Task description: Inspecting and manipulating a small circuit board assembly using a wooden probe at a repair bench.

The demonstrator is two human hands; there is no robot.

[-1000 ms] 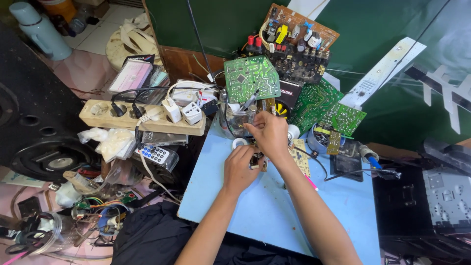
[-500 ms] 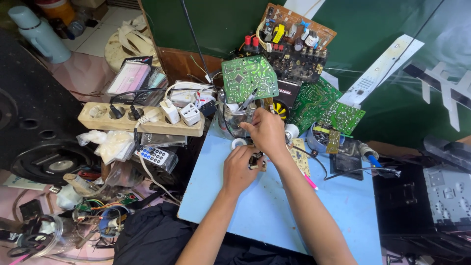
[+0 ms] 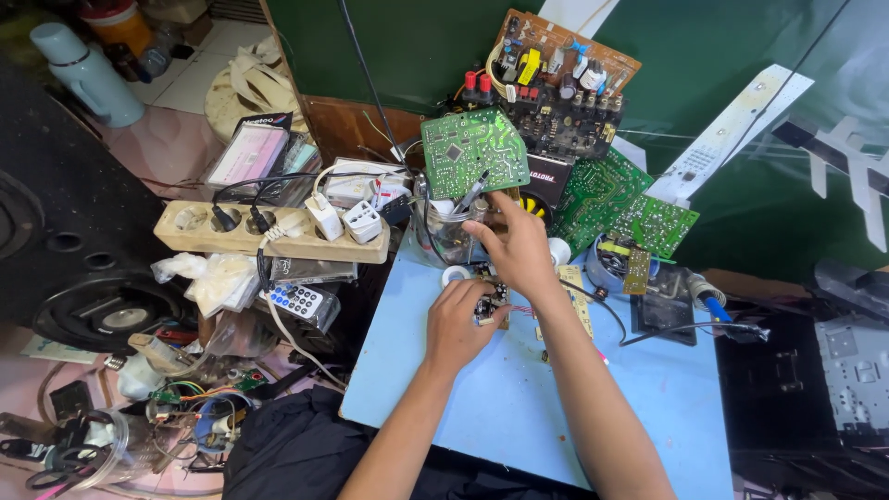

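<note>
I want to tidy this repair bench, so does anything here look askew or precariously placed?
Yes. The green square circuit board stands tilted, propped on the clear glass jar rather than lying flat. The right hand reaches towards it, while the left hand grips a small dark circuit board.

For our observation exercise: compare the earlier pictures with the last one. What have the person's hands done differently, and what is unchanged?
The right hand has lifted from the small circuit board and reached up toward the clear jar of tools. The left hand stays on the small board. The power strip and green boards have not moved.
</note>
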